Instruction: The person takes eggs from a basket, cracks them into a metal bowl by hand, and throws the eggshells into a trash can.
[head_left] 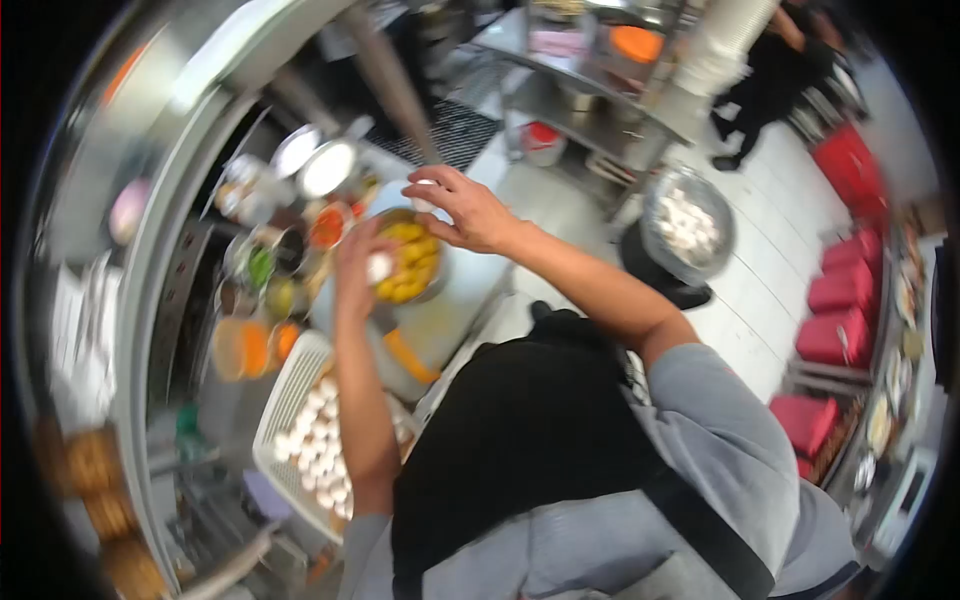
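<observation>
My right hand (472,212) is closed around a white egg (424,204) above the far rim of a metal bowl (436,283). Many yellow egg yolks (408,262) fill the bowl. On the bowl's left side my left hand (354,262) curls its fingers round another white egg (379,267); motion blurs its fingertips. Whether either egg is whole or cracked, I cannot make out. Near my left forearm is a white plastic basket (283,400) holding several white eggs (318,440).
Left of the bowl stand several containers, among them a tub of orange content (240,348) and one with green bits (261,264). A bin lined with plastic (722,250) holds white shells at the right. Another person (765,100) stands farther back.
</observation>
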